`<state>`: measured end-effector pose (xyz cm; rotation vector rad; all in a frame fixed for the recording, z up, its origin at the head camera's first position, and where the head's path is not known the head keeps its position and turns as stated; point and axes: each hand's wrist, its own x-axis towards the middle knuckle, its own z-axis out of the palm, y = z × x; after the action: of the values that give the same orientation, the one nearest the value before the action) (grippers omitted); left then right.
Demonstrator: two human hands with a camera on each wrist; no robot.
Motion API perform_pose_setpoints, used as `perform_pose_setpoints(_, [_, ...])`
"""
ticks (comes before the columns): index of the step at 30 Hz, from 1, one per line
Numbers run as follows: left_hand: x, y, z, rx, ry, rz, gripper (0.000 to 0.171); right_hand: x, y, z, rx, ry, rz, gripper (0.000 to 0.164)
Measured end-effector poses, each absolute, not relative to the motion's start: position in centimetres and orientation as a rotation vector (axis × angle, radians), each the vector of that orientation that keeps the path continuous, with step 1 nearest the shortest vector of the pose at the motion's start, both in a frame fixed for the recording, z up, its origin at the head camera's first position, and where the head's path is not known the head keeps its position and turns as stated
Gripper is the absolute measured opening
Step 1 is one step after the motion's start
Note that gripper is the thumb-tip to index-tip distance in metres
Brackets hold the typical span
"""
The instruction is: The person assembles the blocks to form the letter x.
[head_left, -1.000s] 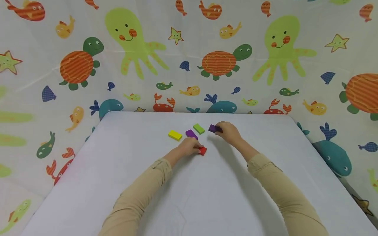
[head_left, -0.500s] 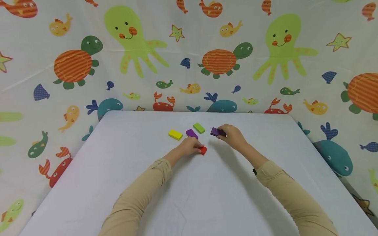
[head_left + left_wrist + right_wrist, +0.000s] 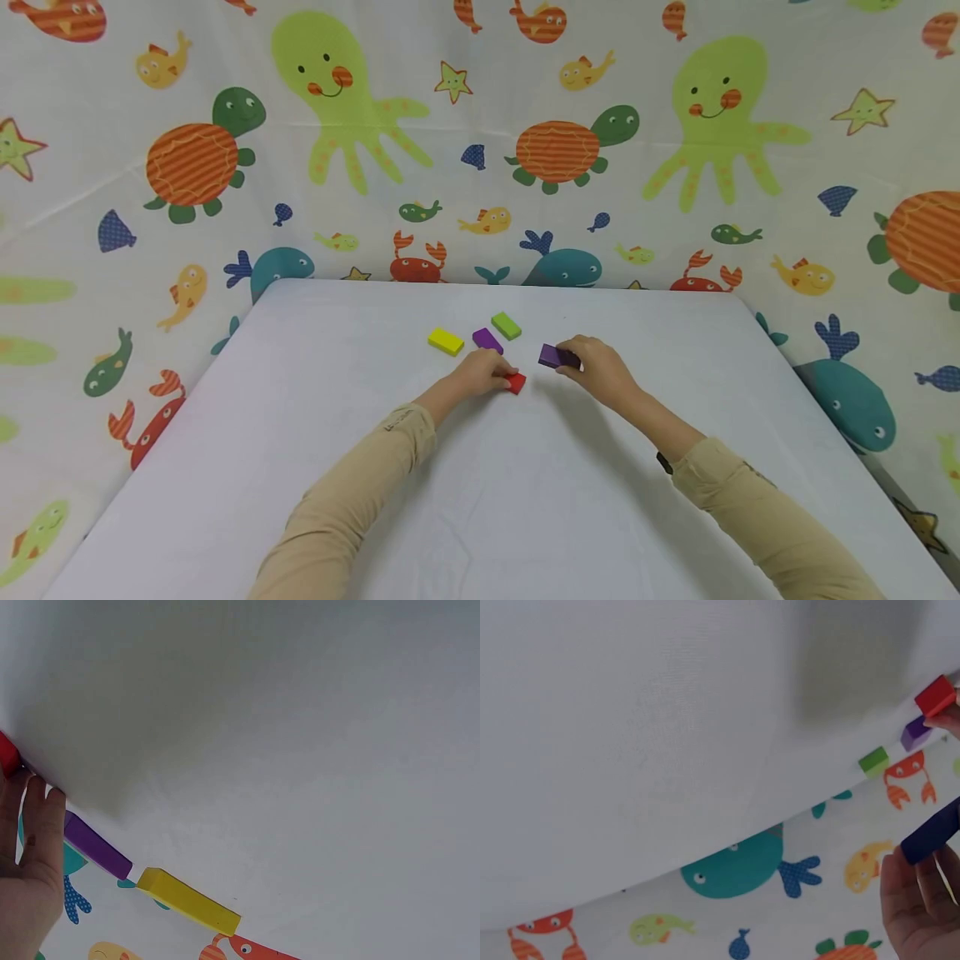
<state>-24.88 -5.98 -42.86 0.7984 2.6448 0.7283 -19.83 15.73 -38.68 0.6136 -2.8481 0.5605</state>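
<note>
My left hand (image 3: 480, 372) pinches a red block (image 3: 516, 382) low at the table, its fingers covering most of it. To the right, my right hand (image 3: 600, 367) grips a dark purple block (image 3: 553, 356) between thumb and fingers, with a shadow on the table below. Beyond the left hand lies a purple block (image 3: 487, 340), partly behind the knuckles in the head view. A green block (image 3: 506, 326) sits a little farther back. On the left is a yellow block (image 3: 446, 342). The right wrist view shows the held dark block (image 3: 932, 834) at its right edge.
A white table (image 3: 300, 400) spreads under both forearms. Behind it and along its sides hangs a cloth (image 3: 420, 50) printed with sea animals, meeting the table's far edge.
My right hand has moved toward me and slightly right, carrying the dark purple block away from the green one. My left hand has stayed at the red block.
</note>
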Motion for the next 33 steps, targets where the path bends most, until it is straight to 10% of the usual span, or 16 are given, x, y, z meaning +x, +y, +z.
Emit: perform_pose_setpoints(33, [-24.7,-5.7,-42.9,0.758,2.633,0.773,0.033,-17.4,16.1,-41.2,0.624,-2.851,0.55,0.034])
